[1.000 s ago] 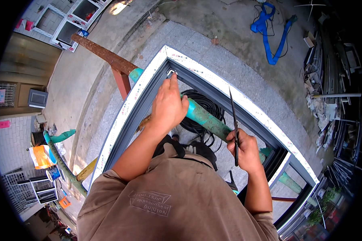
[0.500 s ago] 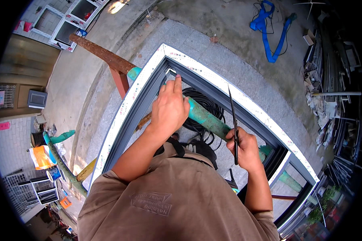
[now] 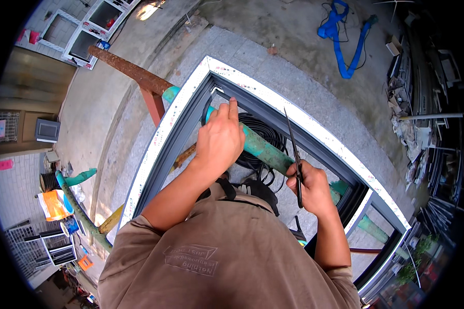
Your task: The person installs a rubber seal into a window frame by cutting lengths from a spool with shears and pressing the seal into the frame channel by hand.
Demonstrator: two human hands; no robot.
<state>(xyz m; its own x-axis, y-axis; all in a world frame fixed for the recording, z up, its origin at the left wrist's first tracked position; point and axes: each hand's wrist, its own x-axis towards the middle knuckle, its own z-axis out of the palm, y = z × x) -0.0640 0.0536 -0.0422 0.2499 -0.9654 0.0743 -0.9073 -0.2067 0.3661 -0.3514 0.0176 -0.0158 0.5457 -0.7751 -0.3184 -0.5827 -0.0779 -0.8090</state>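
Note:
A large window frame [image 3: 273,98], dark grey inside with white protective film on its faces, lies in front of me. My left hand [image 3: 220,135] is at its far inner corner, the index finger stretched along the inner edge. The other fingers are curled round a thin black strip [image 3: 206,114], which looks like a rubber seal; its course under the hand is hidden. A small whitish piece [image 3: 217,89] shows in that corner. My right hand [image 3: 313,188] grips dark, long-bladed scissors [image 3: 294,149], points away from me, above the frame's opening.
Green-painted pipes [image 3: 265,151] and a rusty beam [image 3: 131,68] run beneath the frame. A coil of black hose [image 3: 255,136] lies on the ground below. Blue strapping [image 3: 340,46] lies beyond, with scrap profiles [image 3: 441,221] along the right and finished windows [image 3: 82,41] at far left.
My left hand has shifted slightly right and toward me from the corner, and more of the black strip shows beside it. The scissors have moved a little left with my right hand.

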